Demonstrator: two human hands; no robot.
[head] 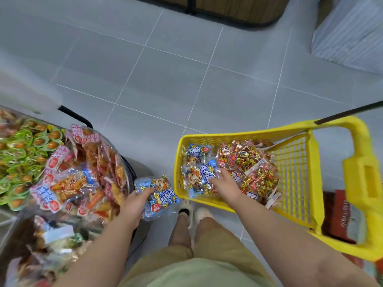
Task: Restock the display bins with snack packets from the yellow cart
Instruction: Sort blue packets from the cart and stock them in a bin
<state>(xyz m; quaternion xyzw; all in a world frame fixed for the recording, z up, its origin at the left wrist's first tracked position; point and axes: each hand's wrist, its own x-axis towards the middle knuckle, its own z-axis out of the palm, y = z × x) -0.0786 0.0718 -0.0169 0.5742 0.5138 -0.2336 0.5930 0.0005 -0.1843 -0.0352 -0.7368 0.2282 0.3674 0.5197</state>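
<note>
Grey tiled floor [165, 79] with a cart and bins on it.
The yellow cart [238, 136] stands at the right and the display bins [131, 175] at the left, with a pair of light shoes [204, 214] between them. Blue snack packets [199, 175] and red-and-gold packets [248, 162] lie in the cart. Green packets [18, 154] and clear bags of orange snacks [83, 168] fill the bins.

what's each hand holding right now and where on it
The left hand grips a blue snack bag by its left edge. The right hand lies on another blue bag in the yellow cart; whether it grips cannot be told.
</note>
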